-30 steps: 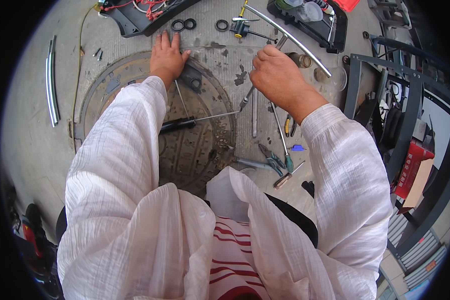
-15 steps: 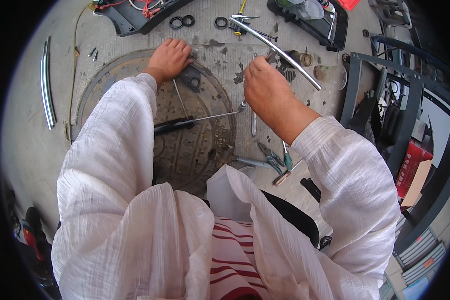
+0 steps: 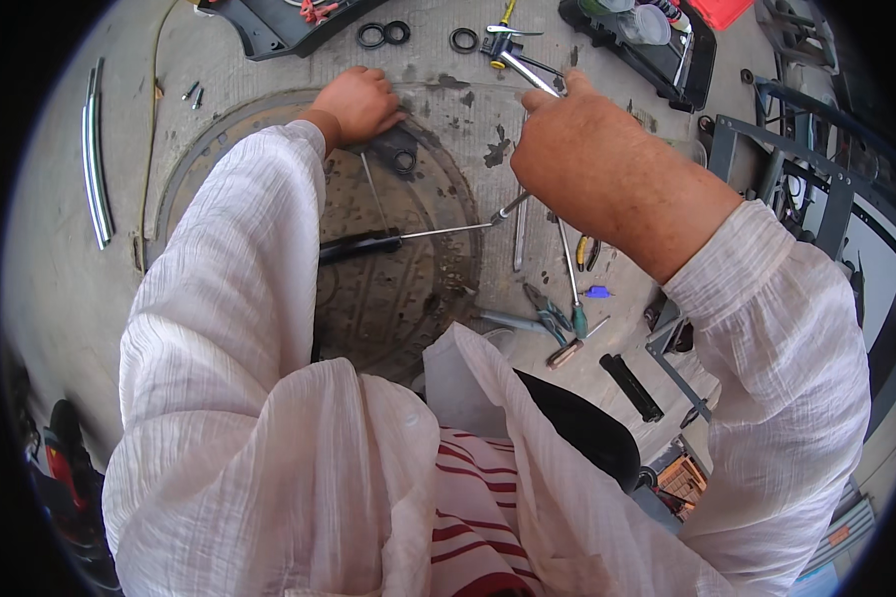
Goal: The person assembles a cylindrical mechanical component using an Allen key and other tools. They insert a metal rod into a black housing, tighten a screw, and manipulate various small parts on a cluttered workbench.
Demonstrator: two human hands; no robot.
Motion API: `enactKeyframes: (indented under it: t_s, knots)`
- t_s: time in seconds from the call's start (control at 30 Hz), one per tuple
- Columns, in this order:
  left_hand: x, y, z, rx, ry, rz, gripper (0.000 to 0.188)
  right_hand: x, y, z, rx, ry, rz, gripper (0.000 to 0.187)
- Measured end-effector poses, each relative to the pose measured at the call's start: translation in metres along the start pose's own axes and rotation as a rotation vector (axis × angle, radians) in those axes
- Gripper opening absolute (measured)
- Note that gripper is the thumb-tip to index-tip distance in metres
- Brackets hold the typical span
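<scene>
My right hand (image 3: 607, 149) is wrapped over the crossbar of a silver T-handle wrench (image 3: 514, 206), hiding much of it. The wrench's lower end meets the tip of a thin metal rod (image 3: 448, 230). That rod comes out of a black cylinder (image 3: 353, 247) lying across the round manhole cover (image 3: 219, 189), partly behind my left sleeve. Up on the cover, my left hand (image 3: 353, 104) has its fingers curled down over a dark metal part with a ring-shaped hole (image 3: 403, 161). Below that hand a second thin rod (image 3: 373, 194) slants over the cover.
Pliers (image 3: 546, 310), a green-handled screwdriver (image 3: 578, 316) and a black tube (image 3: 631, 388) lie on the concrete near right. Black rings (image 3: 396, 33) and trays (image 3: 259, 35) stand at the far side. Curved chrome strips (image 3: 97, 169) lie left; a metal frame (image 3: 836, 209) stands right.
My right hand has moved right and farther away, closing over the wrench's crossbar, which earlier stuck out long and bare. The left hand keeps its place on the dark part; the view has shifted slightly.
</scene>
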State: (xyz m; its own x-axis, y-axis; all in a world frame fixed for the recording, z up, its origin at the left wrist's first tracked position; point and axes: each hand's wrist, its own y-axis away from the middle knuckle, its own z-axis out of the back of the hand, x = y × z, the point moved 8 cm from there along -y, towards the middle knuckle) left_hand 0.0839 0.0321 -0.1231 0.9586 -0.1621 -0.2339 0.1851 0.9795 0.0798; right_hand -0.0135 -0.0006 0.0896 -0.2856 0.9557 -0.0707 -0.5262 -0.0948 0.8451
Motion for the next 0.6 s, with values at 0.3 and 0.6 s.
enactKeyframes:
  t_s: [0.3,0.6]
  knots:
    - [0.008,-0.007,0.006,-0.111,0.124,0.027,0.035,-0.03,0.033,-0.021,-0.682,-0.384,0.033,0.043]
    - [0.021,-0.017,0.002,-0.061,0.101,0.373,0.04,-0.039,0.039,-0.059,-0.207,-1.118,-0.575,0.021]
